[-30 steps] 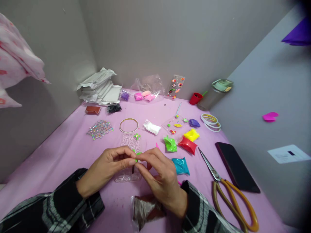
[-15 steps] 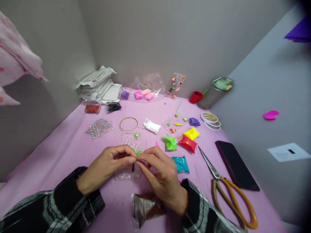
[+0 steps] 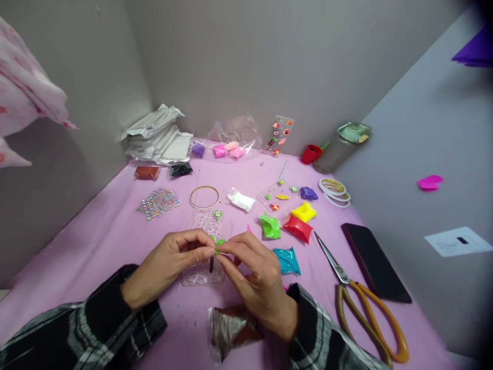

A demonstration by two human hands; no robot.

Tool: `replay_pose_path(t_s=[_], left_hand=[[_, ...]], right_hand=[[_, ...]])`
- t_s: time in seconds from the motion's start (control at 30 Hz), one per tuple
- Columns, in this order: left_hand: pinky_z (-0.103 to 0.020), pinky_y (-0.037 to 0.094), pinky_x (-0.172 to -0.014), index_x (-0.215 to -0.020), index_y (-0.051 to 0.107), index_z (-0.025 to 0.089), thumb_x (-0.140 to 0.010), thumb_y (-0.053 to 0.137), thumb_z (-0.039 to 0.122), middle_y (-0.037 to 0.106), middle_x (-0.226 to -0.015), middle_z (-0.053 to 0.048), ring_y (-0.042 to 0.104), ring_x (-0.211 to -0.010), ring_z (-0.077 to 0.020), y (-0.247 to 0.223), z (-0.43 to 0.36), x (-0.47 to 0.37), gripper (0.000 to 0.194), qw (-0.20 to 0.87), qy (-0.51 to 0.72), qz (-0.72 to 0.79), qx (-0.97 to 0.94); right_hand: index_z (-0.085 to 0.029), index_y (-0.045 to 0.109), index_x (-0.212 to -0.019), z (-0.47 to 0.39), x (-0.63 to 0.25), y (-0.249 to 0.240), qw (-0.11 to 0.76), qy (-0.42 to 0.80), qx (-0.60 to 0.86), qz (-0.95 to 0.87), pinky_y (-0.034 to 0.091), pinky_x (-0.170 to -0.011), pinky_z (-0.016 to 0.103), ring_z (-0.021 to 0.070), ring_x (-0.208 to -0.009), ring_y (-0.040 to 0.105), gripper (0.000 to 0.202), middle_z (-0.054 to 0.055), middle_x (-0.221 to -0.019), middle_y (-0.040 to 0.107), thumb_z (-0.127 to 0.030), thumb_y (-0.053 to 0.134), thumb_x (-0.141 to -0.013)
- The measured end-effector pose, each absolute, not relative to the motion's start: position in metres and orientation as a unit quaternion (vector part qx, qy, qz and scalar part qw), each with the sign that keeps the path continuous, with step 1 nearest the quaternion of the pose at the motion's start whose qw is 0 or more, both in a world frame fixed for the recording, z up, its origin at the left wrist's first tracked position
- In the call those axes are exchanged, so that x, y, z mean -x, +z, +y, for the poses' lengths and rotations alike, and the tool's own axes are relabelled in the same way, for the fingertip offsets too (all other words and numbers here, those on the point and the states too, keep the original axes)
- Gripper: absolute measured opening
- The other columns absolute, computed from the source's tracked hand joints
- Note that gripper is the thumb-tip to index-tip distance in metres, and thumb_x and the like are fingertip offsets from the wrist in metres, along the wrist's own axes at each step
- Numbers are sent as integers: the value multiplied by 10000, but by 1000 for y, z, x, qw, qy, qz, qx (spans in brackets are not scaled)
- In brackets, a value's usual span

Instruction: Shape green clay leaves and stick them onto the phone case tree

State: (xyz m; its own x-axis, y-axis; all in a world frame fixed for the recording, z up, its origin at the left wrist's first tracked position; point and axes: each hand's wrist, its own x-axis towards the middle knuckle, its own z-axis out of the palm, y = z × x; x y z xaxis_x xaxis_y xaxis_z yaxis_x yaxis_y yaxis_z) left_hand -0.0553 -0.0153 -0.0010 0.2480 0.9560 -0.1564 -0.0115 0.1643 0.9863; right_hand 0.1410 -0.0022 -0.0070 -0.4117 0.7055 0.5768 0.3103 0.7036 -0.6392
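Observation:
My left hand [image 3: 169,264] and my right hand [image 3: 256,277] meet at the fingertips, each closed in a pinch. A small bit of green clay [image 3: 216,251] shows between them. Beneath the hands lies a clear patterned phone case [image 3: 192,279], partly covered by my fingers. Its upper part carries a green flower with a pale centre [image 3: 217,215]. Just beyond my fingertips are green leaf-like pieces [image 3: 220,241], and a thin dark brown strip [image 3: 211,264] runs below them. Near my right wrist is a bag of brown clay [image 3: 234,329].
Right of my hands lie clay packs in green [image 3: 270,227], red [image 3: 298,228], yellow [image 3: 304,211] and teal [image 3: 287,261]. Large scissors [image 3: 358,298] and a black phone [image 3: 375,262] lie farther right. Rhinestones [image 3: 158,204] and a tape ring [image 3: 204,197] lie beyond my left hand.
My fingertips have shifted very slightly apart, and a bit of green now shows between them. The other things on the table look unchanged.

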Motion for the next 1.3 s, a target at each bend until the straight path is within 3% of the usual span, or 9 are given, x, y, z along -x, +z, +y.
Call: replay_pose_path(t_s=[1.3], left_hand=[[-247, 441, -766, -857, 681, 189, -888, 689, 381, 626, -808, 15, 563, -790, -146, -1, -17, 54, 195, 618, 386, 457, -511]], right_hand=[[-172, 696, -1035, -3, -140, -5, 427, 223, 316, -818, 523, -665, 271, 146, -787, 639, 110, 53, -899, 685, -149, 629, -950]])
